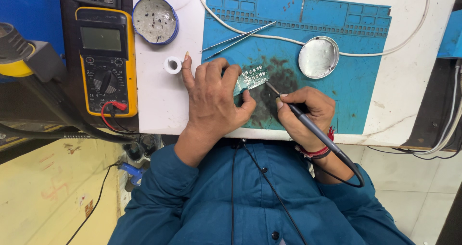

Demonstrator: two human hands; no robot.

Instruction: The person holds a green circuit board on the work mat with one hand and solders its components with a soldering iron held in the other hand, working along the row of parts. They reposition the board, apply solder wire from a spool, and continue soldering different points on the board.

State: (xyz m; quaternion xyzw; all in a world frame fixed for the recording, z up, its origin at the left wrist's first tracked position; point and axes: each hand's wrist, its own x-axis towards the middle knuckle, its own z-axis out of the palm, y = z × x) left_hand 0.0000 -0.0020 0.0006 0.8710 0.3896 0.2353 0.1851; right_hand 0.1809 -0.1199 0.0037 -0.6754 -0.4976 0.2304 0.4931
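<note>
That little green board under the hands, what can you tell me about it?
The small circuit board is a thin green rectangle dotted with rows of pale, silvery solder pads. It lies flat and slightly tilted on the stained blue work mat. The left hand pins it down, fingers over its left end and thumb at its lower edge. The metal tip of the slim black soldering iron, held like a pen in the right hand, meets its right edge. No mounted components are visible.

Left hand (211, 100) pinches a small green board (251, 77) against the blue mat (356, 67). Right hand (305, 112) grips a black probe (308, 124) like a pen, tip touching the board's edge. Tweezers (238, 37) and a round tin (318, 57) lie on the mat. A yellow multimeter (107, 57) sits left of the white bench (159, 96).
</note>
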